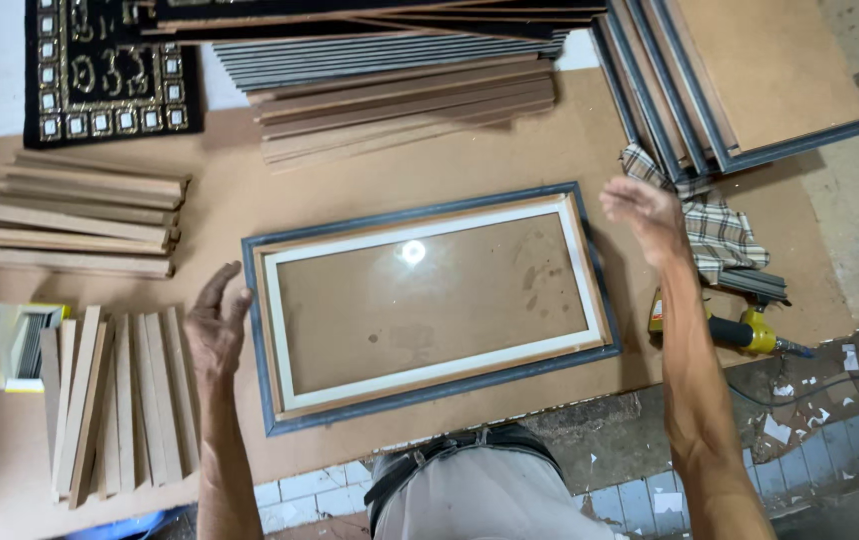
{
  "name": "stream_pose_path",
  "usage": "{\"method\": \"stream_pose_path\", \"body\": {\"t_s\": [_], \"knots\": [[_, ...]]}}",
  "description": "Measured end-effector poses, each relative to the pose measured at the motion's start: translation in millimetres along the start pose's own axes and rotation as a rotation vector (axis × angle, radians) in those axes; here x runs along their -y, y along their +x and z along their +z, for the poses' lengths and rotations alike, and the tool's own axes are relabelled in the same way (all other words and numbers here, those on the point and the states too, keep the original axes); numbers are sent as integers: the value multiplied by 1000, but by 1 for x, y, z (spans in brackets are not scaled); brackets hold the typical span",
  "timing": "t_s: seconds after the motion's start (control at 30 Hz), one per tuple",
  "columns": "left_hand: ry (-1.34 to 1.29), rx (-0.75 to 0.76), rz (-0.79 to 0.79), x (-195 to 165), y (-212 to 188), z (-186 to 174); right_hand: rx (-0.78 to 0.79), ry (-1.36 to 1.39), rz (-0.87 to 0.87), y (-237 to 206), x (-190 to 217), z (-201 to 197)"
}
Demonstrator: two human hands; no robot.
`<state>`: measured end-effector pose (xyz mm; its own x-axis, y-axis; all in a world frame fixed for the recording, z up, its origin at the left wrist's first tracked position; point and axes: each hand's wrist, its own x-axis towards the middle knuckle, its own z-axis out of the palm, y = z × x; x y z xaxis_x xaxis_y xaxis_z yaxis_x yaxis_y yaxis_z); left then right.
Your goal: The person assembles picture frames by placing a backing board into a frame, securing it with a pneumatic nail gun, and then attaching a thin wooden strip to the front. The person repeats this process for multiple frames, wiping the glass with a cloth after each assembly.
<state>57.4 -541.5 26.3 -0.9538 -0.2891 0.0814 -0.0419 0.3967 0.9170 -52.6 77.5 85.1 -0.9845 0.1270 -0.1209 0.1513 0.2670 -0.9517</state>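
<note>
One picture frame (430, 310) between my open, empty left hand (216, 325) and right hand (647, 212); right of it, one checked cloth (715, 225), one yellow stapler (745, 332); left, two wood-strip stacks (80, 215)

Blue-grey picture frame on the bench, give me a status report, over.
Left hand open at frame's left edge. Right hand open, above right corner. Blue-grey rectangular wooden picture frame flat, glass in. Yellow power tool and checked cloth beside it.

A brown board counter (570, 150) carries a blue-grey picture frame (430, 305) lying flat at its middle; short wooden strips (80, 210) are stacked at the left; more strips (120, 400) lie below them beside a small open box (5, 345); long mouldings (400, 85) are piled at the top; a checked cloth (715, 225) and a yellow tool (740, 330) lie at the right.
</note>
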Motion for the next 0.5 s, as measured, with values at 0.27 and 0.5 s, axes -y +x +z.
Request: {"method": "stream_pose_path", "body": {"t_s": [0.27, 0.5], "knots": [[461, -270, 557, -117, 190, -2, -234, -210, -284, 172, 169, 38], [434, -229, 332, -166, 271, 20, -194, -25, -37, 213, 193, 55]]}}
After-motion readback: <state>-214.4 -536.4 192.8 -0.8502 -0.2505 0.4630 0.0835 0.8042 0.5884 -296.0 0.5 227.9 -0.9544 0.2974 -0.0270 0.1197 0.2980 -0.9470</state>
